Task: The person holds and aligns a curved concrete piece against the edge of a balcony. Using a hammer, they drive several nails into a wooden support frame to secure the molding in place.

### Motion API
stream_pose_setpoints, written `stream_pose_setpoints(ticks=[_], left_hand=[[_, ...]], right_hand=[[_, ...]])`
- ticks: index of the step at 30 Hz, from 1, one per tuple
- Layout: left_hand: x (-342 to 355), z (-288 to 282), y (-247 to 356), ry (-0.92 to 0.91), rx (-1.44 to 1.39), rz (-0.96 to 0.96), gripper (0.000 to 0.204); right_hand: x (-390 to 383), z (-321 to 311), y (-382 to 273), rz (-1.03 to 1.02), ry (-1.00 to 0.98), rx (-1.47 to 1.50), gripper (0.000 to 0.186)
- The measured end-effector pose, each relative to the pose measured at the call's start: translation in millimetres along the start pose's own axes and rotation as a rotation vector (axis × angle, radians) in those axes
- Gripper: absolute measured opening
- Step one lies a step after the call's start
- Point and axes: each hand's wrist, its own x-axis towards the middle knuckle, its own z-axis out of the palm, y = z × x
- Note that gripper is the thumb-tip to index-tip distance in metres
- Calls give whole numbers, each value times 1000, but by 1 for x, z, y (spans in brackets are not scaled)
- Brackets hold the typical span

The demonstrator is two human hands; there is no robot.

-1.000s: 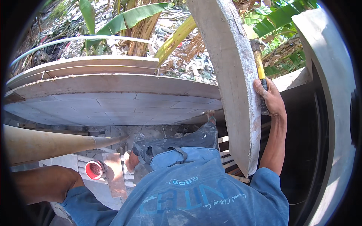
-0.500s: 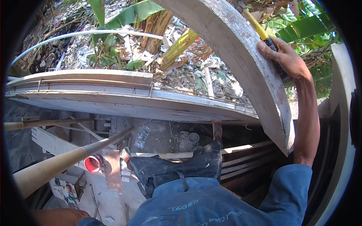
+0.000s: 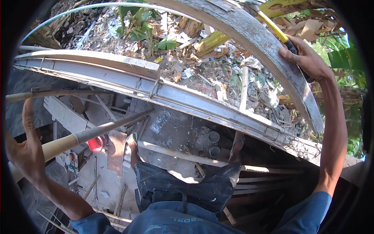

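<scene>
My right hand [image 3: 307,58] is closed around the black grip of a hammer [image 3: 276,29] with a yellow-and-black handle. Its thumb presses on the edge of a long, weathered wooden board [image 3: 265,48], which slants down from the top middle to the right. The hammer's head, partly seen, lies beyond the board's upper part. At the far left, my left hand [image 3: 29,152] is raised over a thick bamboo pole [image 3: 62,146]. One digit points up, apart from the rest; the others are partly lost in the dark rim. I see nothing held in it.
A boarded beam [image 3: 187,95] with metal ties crosses in front of me. Rubble and banana plants [image 3: 167,43] lie beyond it. Below are a red bucket [image 3: 95,144], two grey pots [image 3: 213,136], and a pale pole [image 3: 179,154] near my feet. Another bamboo pole [image 3: 58,93] runs at left.
My left hand has come up from the lower left to beside the bamboo pole. The board and my right hand with the hammer have shifted right in view. The view itself has tilted.
</scene>
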Motion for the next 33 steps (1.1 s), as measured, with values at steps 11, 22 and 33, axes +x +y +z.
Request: stream_pose_setpoints(ticks=[11, 22, 33], left_hand=[[-3, 83, 296, -248, -872, 449, 60], [32, 136, 406, -544, -847, 491, 61], [41, 161, 395, -785, -832, 648, 64]], right_hand=[[-18, 85, 107, 51, -437, 315, 55], [-31, 103, 124, 233, -725, 419, 28], [-33, 118, 155, 321, -620, 550, 31]])
